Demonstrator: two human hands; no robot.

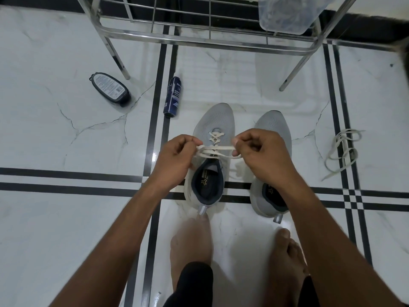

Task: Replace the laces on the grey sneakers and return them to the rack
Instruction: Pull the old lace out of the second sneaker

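White lace (215,149) between pinching fingers (238,141).

Both forearms are bare to the frame's edge, with no sleeves, watch or rings showing. The left hand (174,160) and right hand (263,156) wear no gloves. Both feet are bare, with black trouser hems (194,282) above them.

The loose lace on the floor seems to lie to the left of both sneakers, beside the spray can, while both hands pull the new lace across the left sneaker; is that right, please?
Not quite. In the head view the loose lace lies right of both sneakers, away from the spray can. The rest stands: the left hand and right hand pull the new lace across the left sneaker.
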